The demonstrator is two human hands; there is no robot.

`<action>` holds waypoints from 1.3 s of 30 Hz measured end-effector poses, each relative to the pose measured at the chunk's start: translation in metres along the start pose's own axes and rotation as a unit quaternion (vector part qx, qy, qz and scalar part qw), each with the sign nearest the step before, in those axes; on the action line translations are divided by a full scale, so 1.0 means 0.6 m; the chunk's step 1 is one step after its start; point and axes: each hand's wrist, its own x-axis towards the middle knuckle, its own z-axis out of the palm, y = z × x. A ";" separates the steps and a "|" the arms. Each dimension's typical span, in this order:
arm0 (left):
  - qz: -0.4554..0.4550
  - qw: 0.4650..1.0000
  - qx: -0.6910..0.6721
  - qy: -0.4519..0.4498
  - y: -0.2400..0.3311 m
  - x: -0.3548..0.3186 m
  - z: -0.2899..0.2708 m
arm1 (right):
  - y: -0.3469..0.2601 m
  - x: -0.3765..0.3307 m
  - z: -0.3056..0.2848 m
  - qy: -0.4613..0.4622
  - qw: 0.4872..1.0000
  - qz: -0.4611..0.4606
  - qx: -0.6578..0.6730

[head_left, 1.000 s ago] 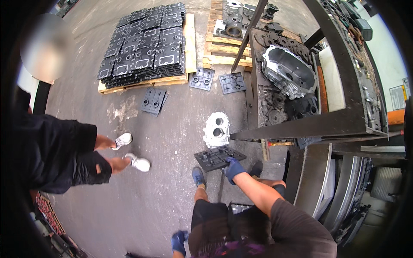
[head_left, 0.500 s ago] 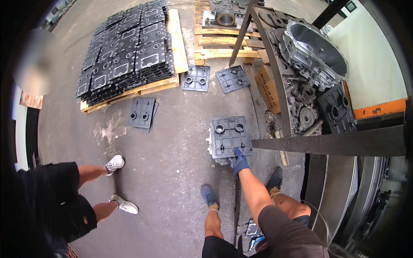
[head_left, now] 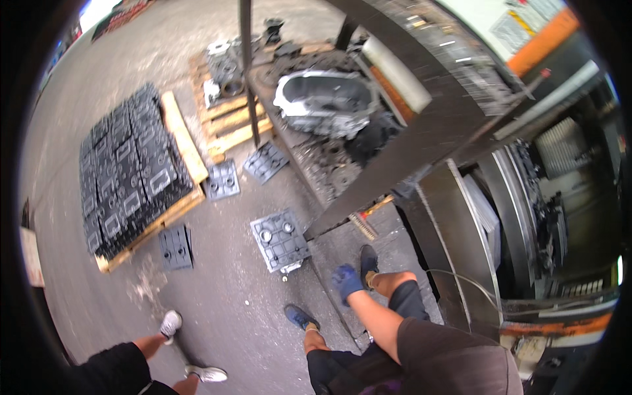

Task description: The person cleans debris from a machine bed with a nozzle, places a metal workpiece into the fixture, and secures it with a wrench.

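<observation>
My right hand (head_left: 347, 284), in a blue glove, hovers over the floor in front of my right knee, apart from any plate. Motion smears its fingers, so their pose is unclear. To its upper left lies a dark square metal plate (head_left: 282, 241) with two round collars and a ribbed grid, touching or close to the bench's corner leg. Something pale sticks out under the plate's near edge. My left hand is out of view.
A pallet stacked with dark plates (head_left: 128, 164) stands at the left. More plates (head_left: 176, 247) lie on the floor. A steel-framed bench (head_left: 395, 171) holds a large cast housing (head_left: 322, 99). A brush (head_left: 363, 226) lies under it. Another person's legs (head_left: 151, 342) show at lower left.
My right hand has let go of the plate and drawn back toward my body. The view has turned to the right, showing more of the bench and machinery.
</observation>
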 end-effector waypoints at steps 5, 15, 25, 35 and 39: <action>0.062 0.997 0.020 -0.029 0.093 0.031 -0.026 | -0.334 -0.073 0.048 -0.023 0.982 -0.183 -0.038; 0.289 0.926 0.240 -0.028 0.448 -0.231 0.053 | -0.499 -0.034 0.250 0.110 0.831 -0.318 -0.443; 0.254 0.900 0.354 0.013 0.548 -0.367 0.140 | -0.595 -0.047 0.298 -0.147 0.946 -0.192 -0.217; 0.178 0.909 0.376 -0.016 0.422 -0.561 0.393 | -0.569 0.008 0.372 -0.042 0.755 -0.502 -0.420; 0.204 0.917 0.341 -0.024 0.403 -0.634 0.428 | -0.595 -0.175 0.382 -0.078 0.765 -0.263 -0.582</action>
